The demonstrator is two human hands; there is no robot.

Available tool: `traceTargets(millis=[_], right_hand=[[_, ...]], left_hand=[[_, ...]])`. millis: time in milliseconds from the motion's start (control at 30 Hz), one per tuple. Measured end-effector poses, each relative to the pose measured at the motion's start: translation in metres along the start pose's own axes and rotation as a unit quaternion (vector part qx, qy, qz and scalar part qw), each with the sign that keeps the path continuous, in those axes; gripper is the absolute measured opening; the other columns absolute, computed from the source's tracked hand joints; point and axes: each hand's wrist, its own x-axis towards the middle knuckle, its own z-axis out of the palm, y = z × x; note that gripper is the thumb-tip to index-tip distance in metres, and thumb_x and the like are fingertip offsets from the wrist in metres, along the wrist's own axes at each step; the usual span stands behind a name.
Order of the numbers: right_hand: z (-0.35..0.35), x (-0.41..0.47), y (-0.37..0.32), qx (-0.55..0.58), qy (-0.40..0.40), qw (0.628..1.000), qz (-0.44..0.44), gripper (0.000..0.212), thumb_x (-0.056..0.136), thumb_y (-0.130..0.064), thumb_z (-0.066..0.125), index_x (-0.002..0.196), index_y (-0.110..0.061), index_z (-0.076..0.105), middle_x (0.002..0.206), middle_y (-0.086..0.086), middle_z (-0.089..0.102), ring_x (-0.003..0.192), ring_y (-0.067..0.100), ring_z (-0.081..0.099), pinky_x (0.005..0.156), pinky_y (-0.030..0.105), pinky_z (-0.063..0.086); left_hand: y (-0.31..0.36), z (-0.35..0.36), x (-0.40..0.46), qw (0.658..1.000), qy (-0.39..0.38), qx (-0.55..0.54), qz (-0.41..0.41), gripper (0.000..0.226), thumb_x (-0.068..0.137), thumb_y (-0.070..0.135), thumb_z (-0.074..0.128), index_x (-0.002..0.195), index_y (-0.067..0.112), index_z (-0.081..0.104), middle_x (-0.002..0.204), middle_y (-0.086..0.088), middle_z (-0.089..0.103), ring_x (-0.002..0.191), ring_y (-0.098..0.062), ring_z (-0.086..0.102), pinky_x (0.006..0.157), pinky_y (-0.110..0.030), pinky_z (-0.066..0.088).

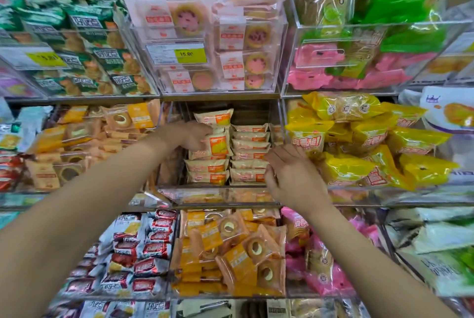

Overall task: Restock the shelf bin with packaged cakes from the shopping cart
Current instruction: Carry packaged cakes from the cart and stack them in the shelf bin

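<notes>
A clear acrylic shelf bin (218,190) in the middle row holds stacks of cream-and-orange packaged cakes (247,156). My left hand (191,135) reaches into the bin from the left and grips one upright cake pack (218,144) on top of the left stack. Another pack (214,117) stands behind it. My right hand (289,176) hovers at the bin's right front corner, fingers relaxed, touching the edge of the right stack and holding nothing. The shopping cart is out of view.
Neighbouring bins surround it: yellow snack bags (369,143) right, orange ring cakes (77,138) left, pink-filled cakes (205,35) above with a 15.80 price tag (189,54), orange packs (230,248) below. Bin walls are transparent acrylic.
</notes>
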Motion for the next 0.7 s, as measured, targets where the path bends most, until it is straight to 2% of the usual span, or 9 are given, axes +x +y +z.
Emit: traceTargets(millis=[100, 200, 267, 333, 433, 533, 600, 700], right_hand=[[-0.001, -0.002, 0.000, 0.001, -0.013, 1.000, 0.002, 0.032, 0.083, -0.022, 0.039, 0.089, -0.005, 0.066, 0.086, 0.010, 0.064, 0.086, 0.029, 0.057, 0.078, 0.036, 0.043], [0.000, -0.001, -0.001, 0.007, -0.021, 1.000, 0.015, 0.034, 0.083, -0.022, 0.038, 0.090, -0.005, 0.067, 0.088, 0.009, 0.066, 0.087, 0.029, 0.058, 0.080, 0.037, 0.045], [0.000, -0.001, -0.002, 0.004, -0.026, 0.999, 0.020, 0.034, 0.083, -0.022, 0.038, 0.090, -0.006, 0.067, 0.088, 0.009, 0.065, 0.087, 0.028, 0.057, 0.080, 0.037, 0.044], [-0.001, -0.001, -0.003, 0.003, -0.029, 0.999, 0.023, 0.034, 0.083, -0.023, 0.037, 0.090, -0.006, 0.067, 0.088, 0.009, 0.065, 0.087, 0.028, 0.057, 0.081, 0.037, 0.044], [-0.002, -0.001, -0.004, 0.006, -0.032, 0.999, 0.023, 0.036, 0.083, -0.023, 0.036, 0.090, -0.005, 0.067, 0.087, 0.010, 0.065, 0.087, 0.028, 0.057, 0.081, 0.038, 0.045], [-0.002, -0.001, -0.003, 0.008, -0.034, 0.999, 0.020, 0.036, 0.083, -0.023, 0.036, 0.090, -0.005, 0.067, 0.088, 0.009, 0.065, 0.087, 0.029, 0.057, 0.081, 0.039, 0.046], [-0.002, -0.001, -0.003, 0.011, -0.034, 0.999, 0.019, 0.037, 0.083, -0.023, 0.036, 0.090, -0.004, 0.067, 0.088, 0.010, 0.065, 0.088, 0.029, 0.057, 0.081, 0.039, 0.047], [-0.001, -0.002, -0.002, 0.012, -0.031, 0.999, 0.014, 0.036, 0.083, -0.022, 0.037, 0.090, -0.004, 0.067, 0.088, 0.010, 0.065, 0.087, 0.029, 0.057, 0.080, 0.039, 0.047]], left_hand=[[-0.001, 0.003, -0.007, 0.998, 0.004, 0.055, 0.019, 0.048, 0.094, 0.029, 0.048, 0.139, 0.020, 0.036, 0.147, -0.008, 0.034, 0.132, -0.027, 0.033, 0.106, -0.039, 0.034], [0.002, 0.007, -0.012, 0.994, 0.054, 0.092, 0.027, 0.045, 0.094, 0.022, 0.048, 0.137, 0.019, 0.036, 0.149, -0.007, 0.022, 0.134, -0.026, 0.021, 0.102, -0.042, 0.032], [0.007, 0.008, -0.014, 0.991, 0.092, 0.098, 0.016, 0.044, 0.093, 0.020, 0.050, 0.135, 0.018, 0.038, 0.142, -0.009, 0.024, 0.129, -0.026, 0.022, 0.099, -0.041, 0.034], [0.011, 0.009, -0.015, 0.992, 0.103, 0.074, 0.002, 0.044, 0.093, 0.018, 0.050, 0.135, 0.016, 0.037, 0.135, -0.009, 0.025, 0.126, -0.027, 0.027, 0.097, -0.041, 0.036], [0.011, 0.012, -0.015, 0.997, 0.074, -0.021, -0.002, 0.047, 0.091, 0.013, 0.053, 0.133, 0.013, 0.032, 0.134, -0.010, 0.024, 0.122, -0.029, 0.036, 0.095, -0.038, 0.039], [0.009, 0.012, -0.015, 0.993, 0.048, -0.105, 0.002, 0.038, 0.088, 0.016, 0.058, 0.118, 0.016, 0.036, 0.124, -0.006, 0.027, 0.116, -0.026, 0.039, 0.096, -0.040, 0.041], [0.007, 0.014, -0.013, 0.992, 0.055, -0.117, 0.002, 0.028, 0.087, 0.018, 0.058, 0.106, 0.021, 0.038, 0.116, -0.003, 0.028, 0.112, -0.025, 0.040, 0.096, -0.039, 0.040], [0.009, 0.017, -0.010, 0.990, 0.089, -0.109, -0.013, 0.025, 0.086, 0.017, 0.060, 0.102, 0.021, 0.040, 0.110, 0.000, 0.029, 0.110, -0.025, 0.040, 0.093, -0.036, 0.040]])
